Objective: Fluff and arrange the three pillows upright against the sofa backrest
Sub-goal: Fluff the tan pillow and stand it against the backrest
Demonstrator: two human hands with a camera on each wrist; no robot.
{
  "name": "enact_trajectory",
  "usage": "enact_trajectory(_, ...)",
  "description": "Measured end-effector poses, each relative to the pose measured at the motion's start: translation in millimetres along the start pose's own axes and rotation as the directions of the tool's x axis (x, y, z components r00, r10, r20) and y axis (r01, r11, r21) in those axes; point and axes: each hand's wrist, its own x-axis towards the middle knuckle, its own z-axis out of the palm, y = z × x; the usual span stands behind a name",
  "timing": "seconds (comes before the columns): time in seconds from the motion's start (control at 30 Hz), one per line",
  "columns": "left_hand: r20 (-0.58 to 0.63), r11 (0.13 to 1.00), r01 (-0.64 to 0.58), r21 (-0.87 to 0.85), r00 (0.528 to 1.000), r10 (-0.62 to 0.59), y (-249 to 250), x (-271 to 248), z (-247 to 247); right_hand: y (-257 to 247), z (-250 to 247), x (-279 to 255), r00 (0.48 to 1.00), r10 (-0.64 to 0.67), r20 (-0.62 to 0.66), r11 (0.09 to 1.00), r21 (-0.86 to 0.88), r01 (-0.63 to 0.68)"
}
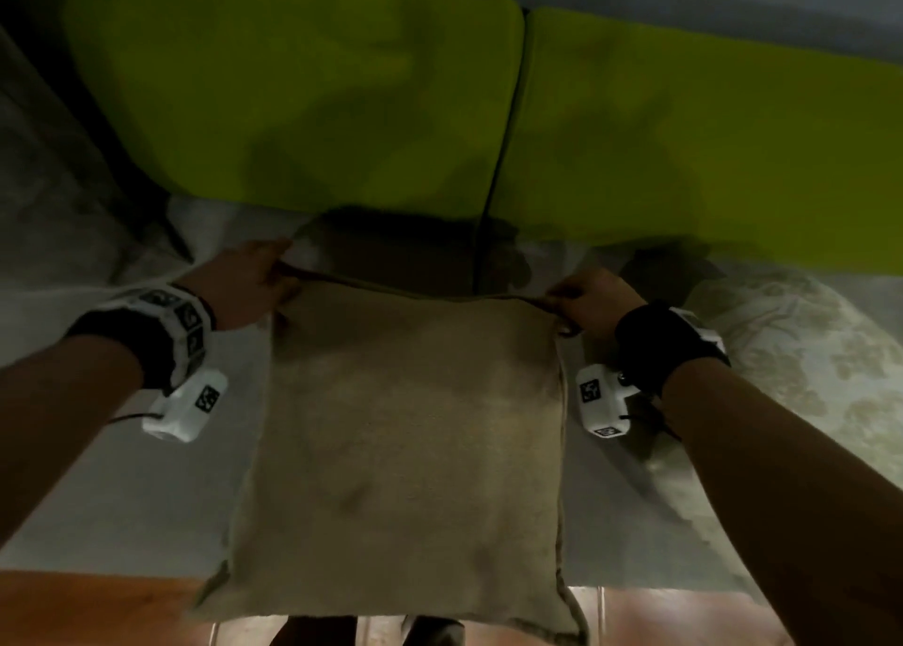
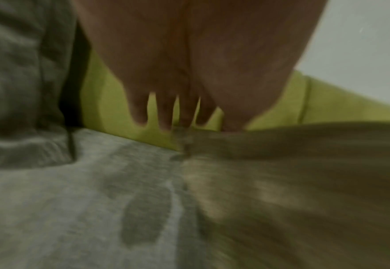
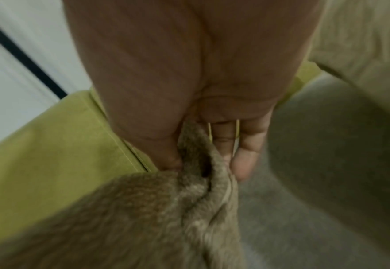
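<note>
A tan, coarse-woven pillow hangs in front of me over the sofa seat, held by its two far corners. My left hand pinches the far left corner, my right hand the far right corner. In the right wrist view the pillow's corner is bunched between thumb and fingers. In the left wrist view the fingers close on the blurred pillow edge. A pale patterned pillow lies on the seat at the right. A grey patterned pillow leans at the left.
The lime-green backrest cushions run across the top, split by a dark seam. The grey seat cover spreads under the pillow. A wooden floor shows at the bottom edge.
</note>
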Motion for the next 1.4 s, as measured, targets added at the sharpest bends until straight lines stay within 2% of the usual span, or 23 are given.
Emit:
enact_trajectory(0.07,0.106,0.998,0.045,0.042,0.993,-0.049,-2.6,5.9,-6.2,3.8,-3.5,-1.9,1.000,-0.017,-0.007,0.997,-0.069,0.016)
enact_trajectory(0.1,0.095,0.999,0.035,0.032,0.995,-0.038,-2.8,7.1,-8.9,6.1,-5.3,-3.6,1.000,-0.015,-0.021,0.997,-0.082,0.013)
enact_trajectory(0.2,-0.008,1.000,0.014,-0.022,1.000,-0.015,-9.6,9.7,-16.1,12.1,-8.4,-4.7,0.996,-0.007,-0.092,0.983,-0.183,-0.010)
enact_trajectory(0.3,-0.044,0.999,0.038,-0.030,0.998,-0.039,-10.6,8.3,-15.3,11.5,-0.8,-1.7,0.992,0.004,-0.123,0.973,-0.230,-0.033)
enact_trajectory(0.4,-0.203,1.000,0.010,-0.023,0.979,-0.014,5.8,-1.2,-6.8,9.8,11.9,-12.1,0.968,-0.044,-0.247,0.982,-0.188,-0.004)
enact_trajectory(0.47,-0.342,0.992,-0.067,-0.105,0.939,0.027,16.4,-16.3,1.5,6.1,21.3,-41.2,0.929,-0.181,-0.324,0.980,-0.139,0.142)
enact_trajectory(0.53,-0.444,0.970,-0.210,-0.126,0.886,0.135,29.2,-41.7,7.1,-4.2,36.9,-84.8,0.862,-0.388,-0.326,0.922,-0.128,0.367)
enact_trajectory(0.57,-0.433,0.950,-0.285,-0.124,0.877,0.207,34.7,-54.0,9.9,-7.9,48.4,-102.7,0.820,-0.494,-0.290,0.870,-0.149,0.471)
enact_trajectory(0.6,-0.352,0.929,-0.337,-0.155,0.897,0.267,43.1,-67.8,14.0,-9.8,61.4,-116.3,0.797,-0.566,-0.211,0.824,-0.156,0.544)
enact_trajectory(0.63,-0.213,0.913,-0.352,-0.205,0.927,0.309,50.2,-77.9,22.4,-9.6,74.2,-124.6,0.812,-0.576,-0.100,0.817,-0.121,0.564)
enact_trajectory(0.67,-0.044,0.917,-0.333,-0.219,0.942,0.332,55.8,-86.2,33.3,-7.0,86.4,-126.7,0.843,-0.538,0.014,0.841,-0.059,0.537)
enact_trajectory(0.7,0.078,0.930,-0.318,-0.184,0.939,0.336,58.5,-90.6,47.3,-1.1,96.6,-122.6,0.868,-0.488,0.090,0.871,-0.018,0.491)
enact_trajectory(0.73,0.145,0.941,-0.309,-0.135,0.934,0.328,59.3,-92.0,60.9,7.1,101.8,-116.6,0.891,-0.441,0.110,0.896,-0.004,0.444)
enact_trajectory(0.83,0.169,0.961,-0.243,-0.134,0.950,0.264,45.6,-85.4,78.0,21.0,104.7,-87.2,0.957,-0.257,0.135,0.964,0.098,0.245)
enact_trajectory(0.9,0.198,0.972,-0.189,-0.136,0.957,0.214,45.5,-80.2,73.7,30.7,93.7,-73.9,0.968,-0.140,0.208,0.968,0.234,0.090)
enact_trajectory(0.97,0.210,0.975,-0.177,-0.133,0.957,0.202,49.7,-80.0,69.6,37.7,83.1,-63.4,0.970,-0.108,0.220,0.963,0.267,0.047)
enact_trajectory(1.07,0.176,0.978,-0.167,-0.126,0.966,0.187,48.4,-83.1,57.8,46.8,72.7,-47.6,0.998,-0.049,0.027,0.974,0.222,0.042)
enact_trajectory(1.13,0.137,0.977,-0.115,-0.181,0.980,0.141,23.9,-75.9,55.2,55.3,67.4,-41.8,0.997,0.046,-0.059,0.961,0.277,-0.028)
enact_trajectory(1.23,-0.018,0.915,-0.033,-0.401,0.999,0.028,-42.1,-54.6,63.8,62.3,58.1,-39.1,0.985,0.174,-0.019,0.943,0.292,-0.161)
enact_trajectory(1.27,-0.075,0.867,0.029,-0.497,0.994,-0.076,-43.3,-56.5,60.0,61.9,55.3,-37.9,0.985,0.171,-0.013,0.952,0.260,-0.162)
enact_trajectory(1.3,-0.049,0.793,0.140,-0.593,0.977,-0.210,-31.9,-60.2,56.3,60.4,53.6,-36.9,0.987,0.157,-0.018,0.958,0.246,-0.148)
enact_trajectory(1.33,0.036,0.721,0.242,-0.649,0.957,-0.288,-15.7,-65.0,52.6,58.0,53.2,-37.1,0.987,0.159,-0.020,0.953,0.265,-0.148)
enact_trajectory(1.4,0.209,0.659,0.365,-0.658,0.929,-0.306,6.6,-72.3,55.0,56.3,54.1,-37.0,0.985,0.173,-0.005,0.934,0.318,-0.163)
